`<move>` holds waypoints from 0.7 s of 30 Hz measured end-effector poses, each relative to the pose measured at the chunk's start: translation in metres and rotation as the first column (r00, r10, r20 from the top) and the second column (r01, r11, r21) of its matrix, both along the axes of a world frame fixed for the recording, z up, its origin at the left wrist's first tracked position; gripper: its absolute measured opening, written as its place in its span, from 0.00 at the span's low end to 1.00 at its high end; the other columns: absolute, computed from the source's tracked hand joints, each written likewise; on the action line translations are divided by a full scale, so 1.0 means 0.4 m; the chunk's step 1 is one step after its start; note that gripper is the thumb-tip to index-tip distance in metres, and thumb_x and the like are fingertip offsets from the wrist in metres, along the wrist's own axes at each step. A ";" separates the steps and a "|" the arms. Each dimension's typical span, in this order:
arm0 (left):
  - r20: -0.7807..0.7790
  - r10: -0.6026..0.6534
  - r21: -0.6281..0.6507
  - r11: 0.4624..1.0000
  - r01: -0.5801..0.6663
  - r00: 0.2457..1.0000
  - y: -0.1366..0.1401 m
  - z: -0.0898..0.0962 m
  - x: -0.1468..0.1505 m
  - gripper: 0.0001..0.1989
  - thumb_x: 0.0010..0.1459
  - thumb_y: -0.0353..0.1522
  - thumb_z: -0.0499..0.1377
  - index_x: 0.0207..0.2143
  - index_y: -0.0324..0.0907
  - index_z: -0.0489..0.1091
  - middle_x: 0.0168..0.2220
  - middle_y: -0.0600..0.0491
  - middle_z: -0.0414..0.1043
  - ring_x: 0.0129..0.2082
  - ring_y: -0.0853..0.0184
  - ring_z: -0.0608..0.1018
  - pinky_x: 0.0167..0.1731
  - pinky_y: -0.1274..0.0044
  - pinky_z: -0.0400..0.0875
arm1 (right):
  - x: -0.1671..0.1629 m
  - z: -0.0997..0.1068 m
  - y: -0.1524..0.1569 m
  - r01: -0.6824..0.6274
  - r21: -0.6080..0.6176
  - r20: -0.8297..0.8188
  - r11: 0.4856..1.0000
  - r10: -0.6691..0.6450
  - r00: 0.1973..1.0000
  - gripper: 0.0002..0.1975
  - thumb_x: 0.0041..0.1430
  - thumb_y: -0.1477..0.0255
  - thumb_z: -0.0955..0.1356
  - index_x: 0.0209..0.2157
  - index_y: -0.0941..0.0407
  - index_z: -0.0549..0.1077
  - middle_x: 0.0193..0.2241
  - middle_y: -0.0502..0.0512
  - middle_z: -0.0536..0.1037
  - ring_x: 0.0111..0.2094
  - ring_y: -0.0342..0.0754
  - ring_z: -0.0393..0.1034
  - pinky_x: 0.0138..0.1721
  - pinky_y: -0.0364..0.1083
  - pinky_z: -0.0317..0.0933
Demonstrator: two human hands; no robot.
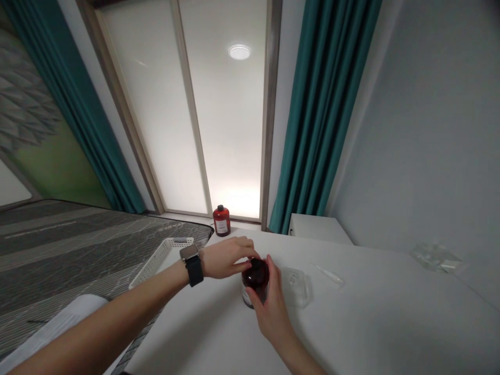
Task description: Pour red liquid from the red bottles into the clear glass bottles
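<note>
A dark red bottle point(255, 276) with a white label stands on the white table, partly hidden by both hands. My right hand point(271, 307) is wrapped round its body, thumb in front and fingers along the far right side. From the left, my left hand point(228, 256) reaches over the top, its fingers closed about the black cap point(257, 264). A watch with a dark strap point(192, 265) is on my left wrist. Just right of the bottle lies a clear plastic tray point(296, 287), and beyond it a clear plastic dropper point(328, 275).
A second red bottle point(222, 221) with a black cap stands at the table's far left corner. At the left edge is a white perforated basket point(150, 263). Crumpled clear plastic point(436, 257) lies by the right wall. A patterned dark bed point(78, 245) adjoins the table.
</note>
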State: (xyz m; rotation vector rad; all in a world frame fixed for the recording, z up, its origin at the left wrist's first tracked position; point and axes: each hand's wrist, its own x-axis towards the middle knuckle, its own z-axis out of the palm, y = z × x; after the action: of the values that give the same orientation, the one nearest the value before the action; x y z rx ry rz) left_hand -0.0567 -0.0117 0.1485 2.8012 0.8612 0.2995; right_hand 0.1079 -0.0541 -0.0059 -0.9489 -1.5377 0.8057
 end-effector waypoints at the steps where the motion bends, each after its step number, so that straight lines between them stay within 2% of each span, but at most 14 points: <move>1: -0.001 0.011 0.003 1.000 -0.011 1.000 -0.003 0.000 -0.001 0.09 0.65 0.29 0.54 0.46 0.40 0.72 0.38 0.47 0.72 0.39 0.60 0.75 0.42 0.72 0.69 | 0.002 -0.003 -0.001 -0.003 0.004 0.010 1.000 0.003 1.000 0.37 0.59 0.75 0.65 0.67 0.50 0.47 0.64 0.61 0.56 0.66 0.57 0.53 0.62 0.57 0.57; 5: 0.035 0.050 0.013 0.999 -0.051 0.998 -0.013 0.005 -0.011 0.05 0.63 0.28 0.56 0.36 0.40 0.72 0.34 0.50 0.72 0.36 0.62 0.75 0.40 0.73 0.69 | 0.010 -0.012 -0.005 -0.014 0.002 0.044 1.000 0.014 0.999 0.37 0.60 0.75 0.65 0.67 0.50 0.47 0.65 0.60 0.54 0.67 0.57 0.52 0.63 0.58 0.56; 7: 0.069 0.081 0.017 0.996 -0.082 0.994 -0.015 0.007 -0.015 0.06 0.63 0.29 0.56 0.41 0.40 0.72 0.34 0.51 0.72 0.36 0.63 0.75 0.41 0.72 0.69 | 0.013 -0.014 -0.006 0.000 -0.008 0.040 1.000 0.001 0.999 0.36 0.60 0.74 0.65 0.67 0.50 0.48 0.66 0.61 0.55 0.67 0.57 0.52 0.63 0.58 0.56; 9: 0.088 0.087 0.010 0.996 -0.088 0.992 -0.013 0.006 -0.012 0.12 0.64 0.29 0.55 0.50 0.40 0.69 0.37 0.49 0.73 0.38 0.62 0.75 0.42 0.71 0.69 | 0.014 -0.015 -0.005 0.003 -0.014 0.033 1.000 -0.003 0.999 0.36 0.60 0.74 0.66 0.67 0.51 0.49 0.66 0.61 0.56 0.66 0.58 0.53 0.63 0.58 0.57; 12: 0.053 0.022 -0.009 1.000 -0.022 0.998 -0.008 -0.002 0.001 0.15 0.65 0.29 0.54 0.54 0.43 0.68 0.42 0.47 0.72 0.41 0.62 0.75 0.44 0.72 0.69 | 0.016 -0.017 -0.003 -0.022 -0.019 0.027 1.000 0.023 0.999 0.37 0.60 0.74 0.66 0.67 0.50 0.47 0.66 0.60 0.58 0.66 0.57 0.54 0.61 0.58 0.59; 14: 0.024 0.001 -0.005 1.000 -0.001 1.000 -0.005 -0.007 0.010 0.13 0.65 0.29 0.55 0.50 0.43 0.70 0.42 0.48 0.73 0.41 0.62 0.75 0.43 0.73 0.69 | 0.016 -0.018 -0.002 -0.026 -0.023 0.020 0.999 0.027 0.999 0.38 0.59 0.74 0.66 0.67 0.49 0.47 0.65 0.60 0.59 0.65 0.58 0.56 0.61 0.58 0.59; 16: 0.008 0.022 0.016 1.000 -0.022 1.000 -0.002 -0.009 0.013 0.08 0.63 0.32 0.58 0.44 0.41 0.72 0.38 0.48 0.73 0.38 0.62 0.75 0.40 0.73 0.69 | 0.017 -0.017 -0.003 -0.024 -0.028 0.023 0.999 0.024 0.999 0.37 0.60 0.74 0.66 0.67 0.49 0.48 0.65 0.60 0.59 0.65 0.58 0.56 0.61 0.59 0.59; 18: 0.006 0.054 0.031 0.998 -0.054 0.999 -0.001 -0.009 0.008 0.08 0.62 0.36 0.60 0.38 0.40 0.71 0.35 0.49 0.73 0.35 0.62 0.75 0.37 0.73 0.69 | 0.018 -0.016 -0.004 -0.021 -0.035 0.030 0.999 0.022 0.999 0.37 0.60 0.74 0.66 0.67 0.49 0.48 0.66 0.60 0.58 0.66 0.57 0.55 0.62 0.59 0.57; 21: 0.026 0.070 0.035 0.997 -0.070 0.997 -0.003 -0.006 -0.006 0.09 0.65 0.35 0.56 0.33 0.40 0.70 0.32 0.51 0.72 0.33 0.63 0.74 0.36 0.73 0.68 | 0.019 -0.016 -0.004 -0.018 -0.041 0.032 0.999 0.019 0.999 0.37 0.60 0.73 0.67 0.67 0.50 0.47 0.67 0.61 0.57 0.67 0.57 0.53 0.63 0.58 0.56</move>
State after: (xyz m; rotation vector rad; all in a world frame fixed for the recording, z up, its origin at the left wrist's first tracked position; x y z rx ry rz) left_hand -0.0591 -0.0127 0.1460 2.7977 0.9591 0.3637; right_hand 0.1154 -0.0557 -0.0124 -0.9833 -1.5648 0.8413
